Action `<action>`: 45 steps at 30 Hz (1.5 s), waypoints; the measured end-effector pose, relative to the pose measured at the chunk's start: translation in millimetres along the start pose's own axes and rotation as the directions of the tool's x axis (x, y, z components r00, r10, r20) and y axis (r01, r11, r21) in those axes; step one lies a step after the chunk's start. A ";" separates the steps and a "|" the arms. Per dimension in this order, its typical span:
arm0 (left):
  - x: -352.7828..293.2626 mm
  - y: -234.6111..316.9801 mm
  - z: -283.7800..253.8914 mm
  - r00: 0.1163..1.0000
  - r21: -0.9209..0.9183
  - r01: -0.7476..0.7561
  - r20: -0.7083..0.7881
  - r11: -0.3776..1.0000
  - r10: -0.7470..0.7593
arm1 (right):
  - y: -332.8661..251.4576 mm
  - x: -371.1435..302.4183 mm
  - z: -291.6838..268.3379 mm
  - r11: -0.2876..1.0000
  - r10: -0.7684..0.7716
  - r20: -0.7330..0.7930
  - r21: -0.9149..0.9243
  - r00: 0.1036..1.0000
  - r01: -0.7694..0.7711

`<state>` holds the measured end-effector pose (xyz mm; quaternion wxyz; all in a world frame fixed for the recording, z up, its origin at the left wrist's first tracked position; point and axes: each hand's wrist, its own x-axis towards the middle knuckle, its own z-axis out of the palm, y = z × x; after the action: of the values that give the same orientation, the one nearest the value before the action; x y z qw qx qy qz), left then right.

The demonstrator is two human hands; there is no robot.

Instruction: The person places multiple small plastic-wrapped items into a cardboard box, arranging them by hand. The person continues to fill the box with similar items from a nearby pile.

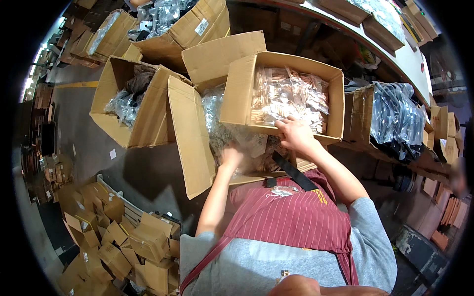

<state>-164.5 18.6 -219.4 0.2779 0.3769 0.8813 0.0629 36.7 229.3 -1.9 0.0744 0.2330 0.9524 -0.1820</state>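
Observation:
My right hand [296, 134] is closed over the near edge of a cardboard box [238, 93], its fingers curled inside the rim. That box holds many clear plastic bags [291, 96] with copper-coloured pieces in them. It sits tilted on top of a larger open carton [190, 143] with its flaps spread. Inside the larger carton, my left hand [234, 157] reaches among crumpled clear plastic bags [215, 116]. Motion blurs it, and its fingers are hidden, so whether it grips a bag cannot be told.
An open carton [160, 111] with dark bagged items stands to the left, another [197, 34] behind it. At right a box holds bagged dark goods [397, 118]. A white-topped bench [414, 61] runs along the far right. Collapsed cartons [148, 241] lie heaped at lower left.

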 end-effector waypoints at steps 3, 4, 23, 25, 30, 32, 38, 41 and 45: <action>-30.4 108.4 -81.5 0.941 0.410 -0.291 0.286 0.864 0.181 | 27.3 -15.5 4.4 0.995 0.089 -0.078 0.062 0.993 -0.084; -22.8 101.2 -73.0 0.942 0.377 -0.297 0.266 0.877 0.205 | 32.2 -16.3 7.2 0.995 0.074 -0.137 0.072 0.988 -0.065; -25.4 28.6 8.3 0.830 0.338 0.004 0.524 0.941 -0.191 | 44.6 -22.9 9.3 0.978 0.059 -0.263 0.207 0.963 -0.003; -1.4 21.9 34.4 0.858 0.312 0.113 0.448 0.943 -0.252 | 42.9 -24.2 4.9 0.979 0.076 -0.218 0.200 0.973 -0.032; 29.9 -9.8 94.1 0.867 0.193 0.400 0.238 0.896 -0.438 | 32.0 -18.5 0.1 0.989 0.014 -0.179 0.147 0.984 0.012; 30.0 -24.7 106.8 0.868 0.161 0.451 0.152 0.878 -0.473 | 29.0 -15.6 3.3 0.995 0.002 -0.166 0.103 0.986 0.015; 7.8 7.7 53.9 0.867 0.009 0.499 -0.002 0.867 -0.499 | 23.7 -2.9 19.4 0.996 0.036 -0.150 -0.077 0.988 -0.048; -5.8 12.1 22.2 0.889 -0.090 0.457 0.059 0.885 -0.454 | 7.4 4.1 20.7 0.991 0.088 -0.104 -0.089 0.991 -0.098; -16.3 3.3 -9.7 0.943 -0.106 0.317 0.142 0.942 -0.301 | -8.2 8.0 30.9 0.991 0.098 -0.079 -0.083 0.992 -0.105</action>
<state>-158.4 10.5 -203.0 0.3621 0.2184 0.9047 0.0512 27.5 214.1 -29.7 0.0581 0.2842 0.9485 -0.1273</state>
